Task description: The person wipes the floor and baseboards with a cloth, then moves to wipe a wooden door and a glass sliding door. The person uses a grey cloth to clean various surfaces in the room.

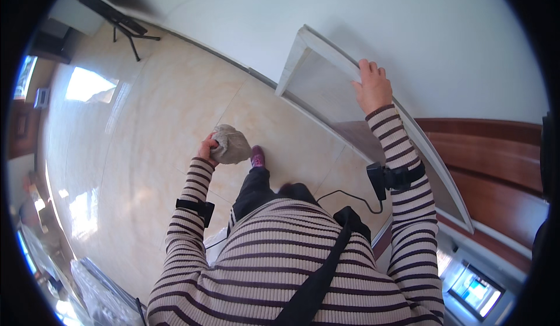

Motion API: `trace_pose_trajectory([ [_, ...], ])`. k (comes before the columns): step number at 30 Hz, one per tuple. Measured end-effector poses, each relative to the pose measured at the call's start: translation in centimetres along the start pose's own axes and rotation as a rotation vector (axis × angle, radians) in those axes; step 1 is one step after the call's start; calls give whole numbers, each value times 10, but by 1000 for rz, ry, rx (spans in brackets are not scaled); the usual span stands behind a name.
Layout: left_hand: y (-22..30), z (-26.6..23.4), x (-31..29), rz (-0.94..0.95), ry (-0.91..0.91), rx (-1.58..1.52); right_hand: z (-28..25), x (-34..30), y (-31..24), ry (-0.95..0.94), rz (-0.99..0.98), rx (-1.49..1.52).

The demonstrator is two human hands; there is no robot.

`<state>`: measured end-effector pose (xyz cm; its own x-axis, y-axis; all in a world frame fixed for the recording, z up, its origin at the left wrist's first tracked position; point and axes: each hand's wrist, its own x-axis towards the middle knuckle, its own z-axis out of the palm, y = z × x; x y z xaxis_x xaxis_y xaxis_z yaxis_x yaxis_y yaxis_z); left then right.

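Note:
A crumpled grey-beige cloth (231,144) is bunched in my left hand (208,149), held above the floor with the fingers closed round its left side. My right hand (373,86) rests on the upper edge of a white-framed screen panel (326,87), its fingers curled over the frame. The panel leans at a slant against the white wall, its lower edge down by the floor. Fine mesh or a thin sheet fills the frame. My right forearm crosses in front of part of the panel.
Glossy beige floor tiles (163,110) spread to the left. A black folding stand (125,25) is by the wall at the far left. Reddish-brown wood panelling (478,157) lies to the right. Plastic-wrapped items (102,291) sit at the lower left. My shoe (258,157) is below the cloth.

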<state>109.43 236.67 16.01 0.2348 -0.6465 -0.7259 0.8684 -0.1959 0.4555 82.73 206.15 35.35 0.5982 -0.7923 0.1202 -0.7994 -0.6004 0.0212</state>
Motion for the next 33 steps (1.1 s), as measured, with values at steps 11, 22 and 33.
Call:
trace_pose_trajectory([
  [11,63,-53,16,-70,-73,183,-27,-94,-69,214,21,-16],
  [22,69,-60,24,-288,-171,409,-78,-259,-140,279,154,13],
  [33,67,-30,31,-502,-450,744,-155,-390,-217,16,345,-109],
])
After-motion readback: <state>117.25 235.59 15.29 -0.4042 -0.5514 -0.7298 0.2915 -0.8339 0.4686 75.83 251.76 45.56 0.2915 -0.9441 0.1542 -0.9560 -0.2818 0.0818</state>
